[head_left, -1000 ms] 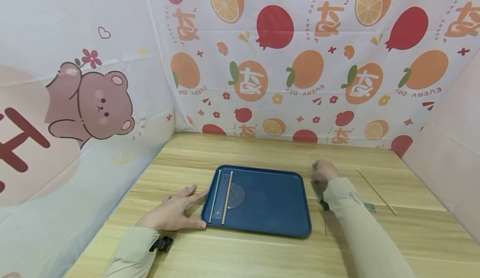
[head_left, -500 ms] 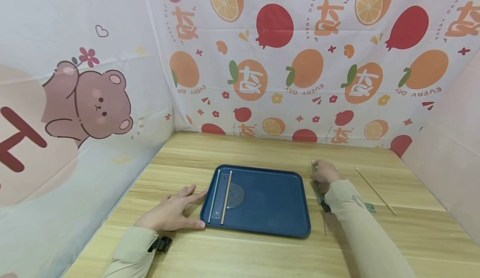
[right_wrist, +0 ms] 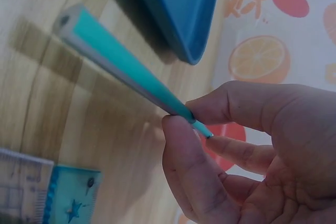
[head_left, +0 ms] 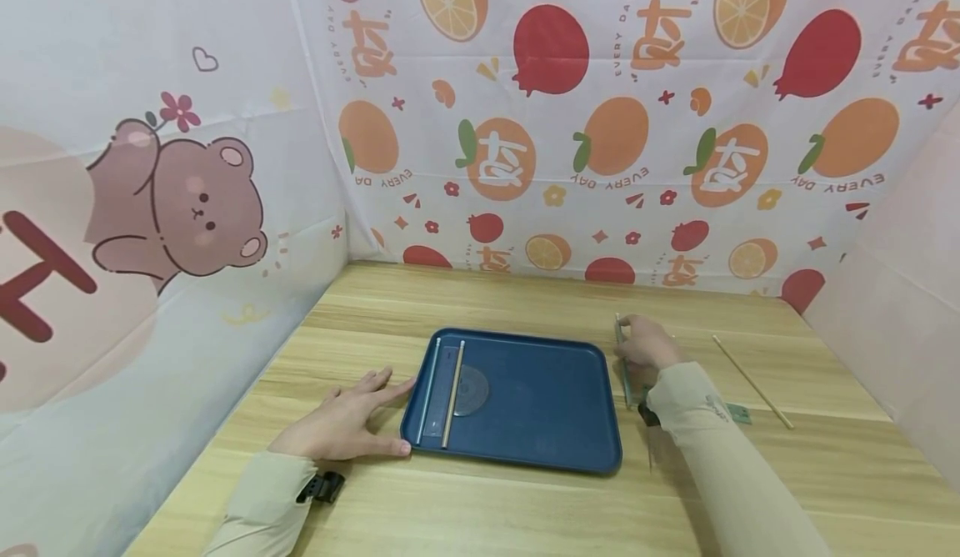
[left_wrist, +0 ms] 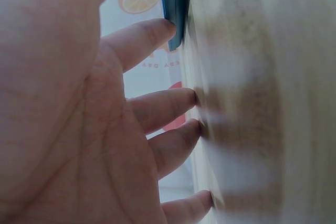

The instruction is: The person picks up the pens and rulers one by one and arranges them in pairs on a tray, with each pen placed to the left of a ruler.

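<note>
My right hand (head_left: 648,344) pinches a teal-and-grey striped pencil (right_wrist: 121,61) between thumb and fingers, just right of the blue tray (head_left: 540,407). In the right wrist view the pencil's near end points toward the camera, above the wood table. My left hand (head_left: 330,428) has its fingers spread at the tray's left side. Its thumb and index finger touch the rim, and the other fingertips rest on the table. Inside the tray lie a teal pencil (head_left: 428,390), a plain wooden pencil (head_left: 453,394), a clear ruler (head_left: 437,424) and a translucent disc (head_left: 474,392).
Right of my right arm a thin wooden stick (head_left: 752,382) lies slanted on the table. A teal see-through ruler-like piece (head_left: 738,413) is partly hidden under the sleeve; beside it in the right wrist view is a clear ruler (right_wrist: 23,184). Printed cloth (head_left: 555,198) hangs behind the table.
My right hand has moved slightly left and away from the teal ruler-like piece, bringing the pencil nearer the tray's right rim. The left hand and tray stay in place.
</note>
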`<state>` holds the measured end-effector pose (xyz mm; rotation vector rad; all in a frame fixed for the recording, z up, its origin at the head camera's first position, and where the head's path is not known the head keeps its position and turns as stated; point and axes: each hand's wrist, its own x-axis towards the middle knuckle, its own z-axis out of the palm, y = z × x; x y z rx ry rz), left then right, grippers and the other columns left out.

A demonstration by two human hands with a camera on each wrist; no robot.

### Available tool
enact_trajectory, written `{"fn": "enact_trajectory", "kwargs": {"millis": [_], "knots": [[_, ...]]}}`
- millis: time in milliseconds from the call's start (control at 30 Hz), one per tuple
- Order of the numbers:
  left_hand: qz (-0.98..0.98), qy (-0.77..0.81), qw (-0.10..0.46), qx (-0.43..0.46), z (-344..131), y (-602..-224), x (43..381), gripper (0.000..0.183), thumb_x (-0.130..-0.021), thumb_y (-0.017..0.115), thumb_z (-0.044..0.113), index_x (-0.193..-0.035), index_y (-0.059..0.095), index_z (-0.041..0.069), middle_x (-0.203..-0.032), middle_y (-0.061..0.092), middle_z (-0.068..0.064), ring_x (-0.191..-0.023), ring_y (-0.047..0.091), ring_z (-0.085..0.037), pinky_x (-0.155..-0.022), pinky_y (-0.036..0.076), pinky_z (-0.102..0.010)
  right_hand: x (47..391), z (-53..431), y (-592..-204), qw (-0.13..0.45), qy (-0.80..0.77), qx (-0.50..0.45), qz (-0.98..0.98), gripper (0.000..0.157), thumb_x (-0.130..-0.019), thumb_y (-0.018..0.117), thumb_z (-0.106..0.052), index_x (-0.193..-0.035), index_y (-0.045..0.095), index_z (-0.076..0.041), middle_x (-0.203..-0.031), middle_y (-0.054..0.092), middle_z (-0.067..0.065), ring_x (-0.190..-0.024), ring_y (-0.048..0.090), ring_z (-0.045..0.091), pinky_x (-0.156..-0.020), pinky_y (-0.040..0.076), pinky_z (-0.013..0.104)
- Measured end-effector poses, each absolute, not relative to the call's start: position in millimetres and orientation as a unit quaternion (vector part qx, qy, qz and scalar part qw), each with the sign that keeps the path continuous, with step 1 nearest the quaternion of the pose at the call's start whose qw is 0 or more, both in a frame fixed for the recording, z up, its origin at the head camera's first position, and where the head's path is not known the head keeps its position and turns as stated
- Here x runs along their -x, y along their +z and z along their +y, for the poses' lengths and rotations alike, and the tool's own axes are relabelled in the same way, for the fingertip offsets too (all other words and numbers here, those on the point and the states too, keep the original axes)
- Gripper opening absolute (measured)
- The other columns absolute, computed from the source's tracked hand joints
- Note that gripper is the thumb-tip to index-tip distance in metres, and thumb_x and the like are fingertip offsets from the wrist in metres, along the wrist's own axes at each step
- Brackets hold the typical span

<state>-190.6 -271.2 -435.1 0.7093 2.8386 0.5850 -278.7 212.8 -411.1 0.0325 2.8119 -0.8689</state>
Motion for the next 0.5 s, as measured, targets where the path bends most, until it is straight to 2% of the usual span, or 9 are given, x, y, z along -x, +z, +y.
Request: {"fn": "enact_trajectory", "kwargs": {"millis": [100, 333, 500], "knots": [[0.948, 0.197, 0.078, -0.236, -270.8, -434.7, 189.8, 0.105, -0.080, 0.083, 0.071, -0.165, 0.046, 0.022, -0.170, 0.033, -0.033, -0.157, 0.030, -0.058, -0.110, 0.023, -0.092, 278.0, 209.1, -409.9, 0.098, -0.304, -0.011, 0.948, 0.068, -0.100, 0.063, -0.003, -0.160, 0.035, 0.011, -0.094, 0.068, 0.016, -0.065, 0.064, 0.015, -0.063, 0.060, 0.027], [0.947, 0.202, 0.084, -0.234, -271.5, -436.4, 187.8, 0.104, -0.080, 0.083, 0.071, -0.165, 0.046, 0.022, -0.171, 0.032, -0.032, -0.158, 0.029, -0.058, -0.111, 0.021, -0.092, 273.0, 194.4, -405.9, 0.099, -0.320, -0.009, 0.942, 0.068, -0.102, 0.065, -0.004, -0.162, 0.035, 0.007, -0.107, 0.067, 0.020, -0.069, 0.066, 0.016, -0.066, 0.062, 0.028], [0.947, 0.200, 0.073, -0.239, -271.4, -436.5, 188.7, 0.106, -0.080, 0.083, 0.071, -0.166, 0.044, 0.023, -0.170, 0.033, -0.033, -0.157, 0.030, -0.058, -0.111, 0.021, -0.093, 271.0, 185.9, -400.4, 0.093, -0.322, 0.008, 0.942, 0.067, -0.103, 0.064, -0.005, -0.163, 0.036, 0.005, -0.102, 0.068, 0.019, -0.072, 0.068, 0.020, -0.068, 0.062, 0.030]]}}
